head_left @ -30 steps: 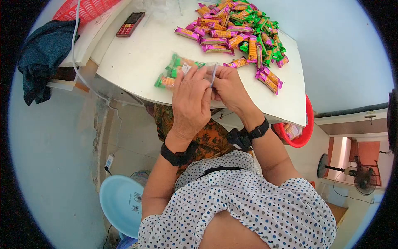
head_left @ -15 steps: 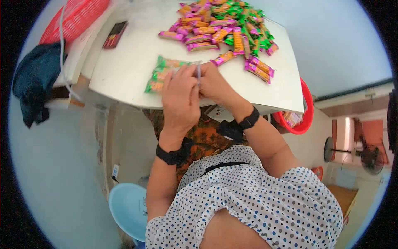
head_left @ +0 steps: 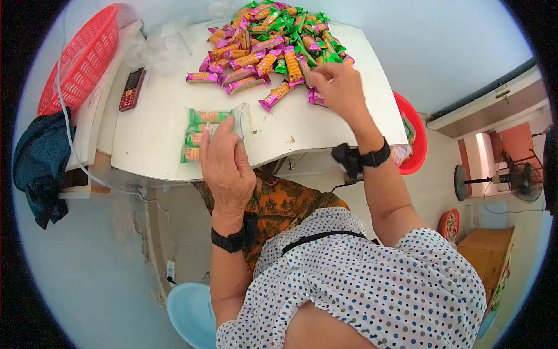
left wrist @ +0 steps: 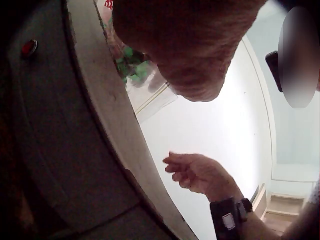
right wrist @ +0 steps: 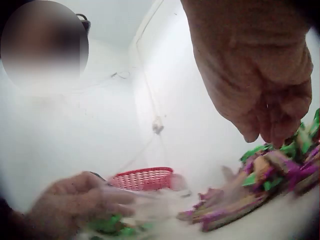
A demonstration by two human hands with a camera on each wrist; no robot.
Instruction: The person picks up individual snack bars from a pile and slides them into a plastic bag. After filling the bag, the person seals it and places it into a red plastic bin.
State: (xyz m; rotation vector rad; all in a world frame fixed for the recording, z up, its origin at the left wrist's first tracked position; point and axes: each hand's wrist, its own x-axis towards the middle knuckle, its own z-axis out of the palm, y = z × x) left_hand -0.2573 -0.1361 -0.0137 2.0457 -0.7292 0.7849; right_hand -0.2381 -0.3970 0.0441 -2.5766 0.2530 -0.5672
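Note:
A clear zip bag (head_left: pixel 245 129) lies flat near the table's front edge with several green-wrapped biscuit packs (head_left: pixel 204 117) inside, stacked in a row. My left hand (head_left: pixel 225 168) rests over the bag's near part, its fingers fairly straight and covering some of the packs. Further right, my right hand (head_left: pixel 344 96) hovers at the near right side of a heap of purple- and green-wrapped biscuit packs (head_left: pixel 250 58). Its fingers are loosely bent, and nothing shows between them. In the right wrist view, the same right hand (right wrist: pixel 265 95) hangs just over the wrapped packs (right wrist: pixel 265 172).
A mobile phone (head_left: pixel 132 89) lies at the table's left side, near thin clear plastic bags (head_left: pixel 165 43). A red basket (head_left: pixel 81 64) leans beyond it, with a dark cloth (head_left: pixel 40 168) hanging below. A red tub (head_left: pixel 415 136) stands beside the table's right edge.
The right hand has left the bag's opening and moved right to the heap. The bag now lies flat under the left hand. The head view has shifted, so the whole table appears displaced.

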